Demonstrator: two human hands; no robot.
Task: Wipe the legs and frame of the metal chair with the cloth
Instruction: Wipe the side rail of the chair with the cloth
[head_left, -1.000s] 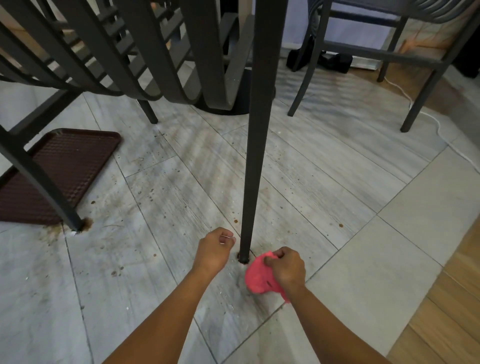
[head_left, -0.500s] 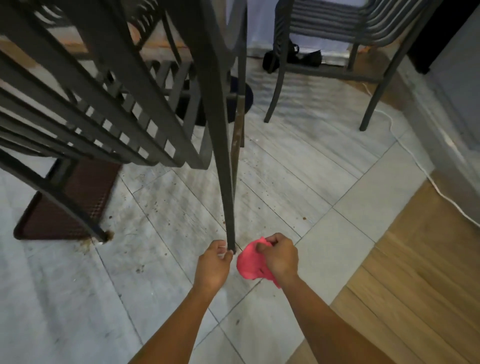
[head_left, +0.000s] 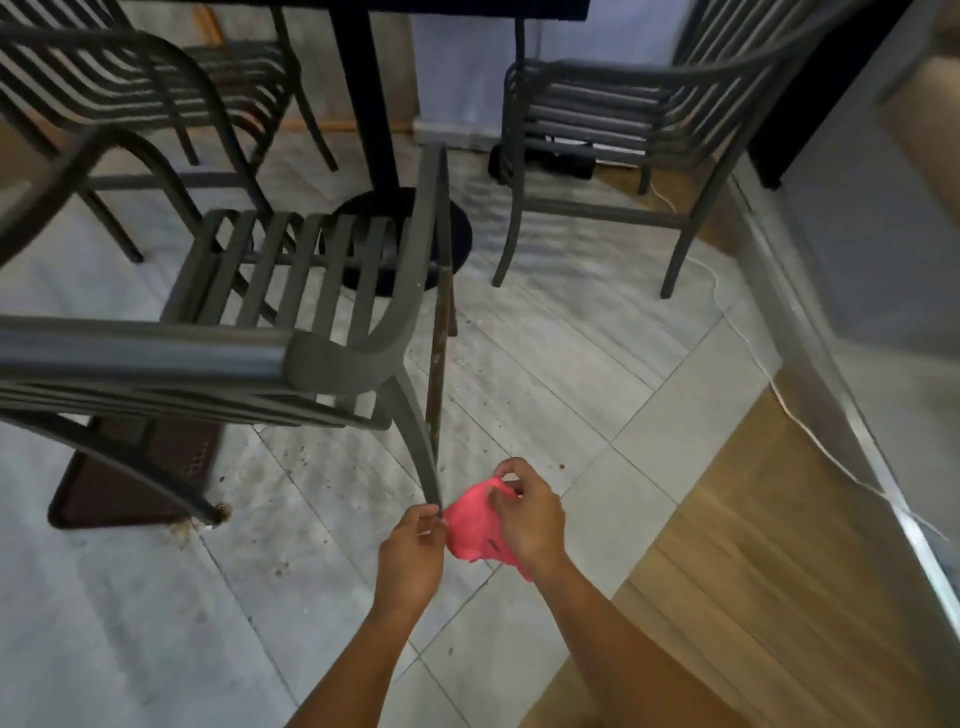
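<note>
Pink cloth (head_left: 475, 525) at six o'clock, just right of the foot of the metal chair's near leg (head_left: 415, 436). Right hand (head_left: 527, 514) pinching the cloth's upper edge, fingers curled round it. Left hand (head_left: 413, 556) gripping the cloth's left edge, fingertips touching the leg's tip. Tiled floor (head_left: 519, 353) speckled with crumbs. Second chair (head_left: 623, 119) at one o'clock.

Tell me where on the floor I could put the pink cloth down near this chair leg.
Bare floor: the pale tile right of the chair leg, up to the wood strip; also the tiles left of the left hand. Crowded: under the chair, by the brown mat and crumbs.
</note>
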